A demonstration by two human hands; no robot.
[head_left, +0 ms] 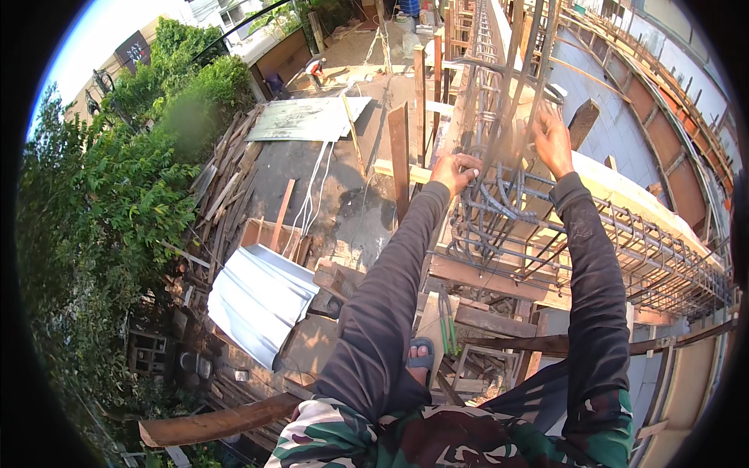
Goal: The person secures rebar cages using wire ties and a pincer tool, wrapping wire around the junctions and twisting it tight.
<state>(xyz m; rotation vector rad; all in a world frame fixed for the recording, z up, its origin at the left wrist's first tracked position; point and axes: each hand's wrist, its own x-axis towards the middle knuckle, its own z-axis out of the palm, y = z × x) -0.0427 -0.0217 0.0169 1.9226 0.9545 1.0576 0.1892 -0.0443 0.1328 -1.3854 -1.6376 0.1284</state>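
I am high up on a building frame, looking down. My left hand (455, 172) is closed around steel bars at the near corner of a rebar cage (499, 207). My right hand (552, 142) reaches further up, its fingers curled around an upright bar of the same cage. Both forearms wear dark long sleeves. The cage joins a long horizontal rebar beam (663, 257) running right and another (488, 54) running away from me. My foot in a blue sandal (421, 360) rests on timber below.
Wooden formwork boards and props (499, 320) sit under the cage. Far below lie corrugated metal sheets (261, 292), a timber pile (222, 195) and bare ground. Trees (101, 203) fill the left. A person in red (315, 69) bends over in the distance.
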